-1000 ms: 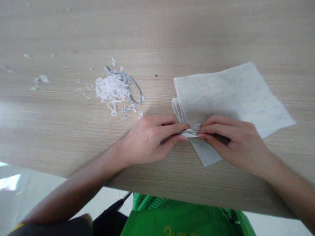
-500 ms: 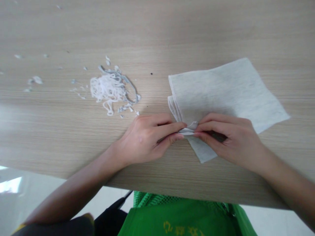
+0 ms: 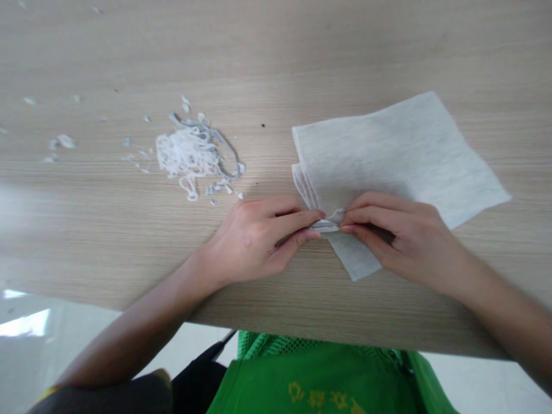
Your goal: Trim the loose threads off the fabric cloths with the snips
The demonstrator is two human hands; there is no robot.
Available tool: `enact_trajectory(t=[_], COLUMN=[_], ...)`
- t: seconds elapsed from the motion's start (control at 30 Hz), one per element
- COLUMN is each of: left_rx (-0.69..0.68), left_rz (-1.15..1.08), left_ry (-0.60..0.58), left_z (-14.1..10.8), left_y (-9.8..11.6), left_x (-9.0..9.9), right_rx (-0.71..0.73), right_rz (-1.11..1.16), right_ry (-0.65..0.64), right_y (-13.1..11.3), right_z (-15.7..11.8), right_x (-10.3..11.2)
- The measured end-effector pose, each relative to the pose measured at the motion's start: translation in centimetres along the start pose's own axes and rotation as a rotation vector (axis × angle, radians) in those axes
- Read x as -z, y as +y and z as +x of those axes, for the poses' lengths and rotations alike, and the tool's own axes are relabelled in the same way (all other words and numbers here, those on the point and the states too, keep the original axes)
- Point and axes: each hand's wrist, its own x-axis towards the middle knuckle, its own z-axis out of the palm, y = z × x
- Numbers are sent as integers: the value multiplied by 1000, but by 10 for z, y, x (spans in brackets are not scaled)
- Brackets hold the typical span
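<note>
A pale grey piece of fabric [image 3: 388,149] lies folded on the table, its layered edges fanned at the left. Near its lower left, my left hand [image 3: 267,236] pinches the gathered edge between thumb and fingers. My right hand [image 3: 397,238] is closed on the same edge a short way to the right. A short strip of folded hem shows in the gap between the fingertips, with a thin white thread [image 3: 336,214] curling above it. One corner of the fabric sticks out below the hands. The fingertips hide exactly how the edge is gripped.
A tangled pile of white thread [image 3: 187,152] with a grey fabric strip [image 3: 230,152] sits on the wood-grain table [image 3: 259,63], left of the fabric. Small lint scraps [image 3: 65,141] are scattered farther left. The table's front edge runs below my forearms, by a green apron [image 3: 328,379].
The view has shifted slightly. Both hands keep their pinch on the fabric edge, with the fingertips moved only a little. The thread between them now looks more drawn out.
</note>
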Motion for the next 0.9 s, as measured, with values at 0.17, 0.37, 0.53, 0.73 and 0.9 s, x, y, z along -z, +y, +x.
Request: enact_trajectory(t=[0.17,0.37,0.53,0.73,0.9], left_rx=[-9,-12,-2,-4,-18], left_rz=[16,41,50,62,66], left_ry=[-4,-4,-6,-6,-1], left_z=[1,0,0,0,0], left_y=[1,1,2,3,3], left_x=[0,1,2,2,2], right_rx=[8,6,-10,-11,-8], right_rz=[-16,-18,-20,-25,-38], right_ry=[-1,6,1,5,3], right_y=[0,-1,-2,-2,-2], right_z=[0,-1,-1,-1,-1], right_x=[0,1,0,0,1])
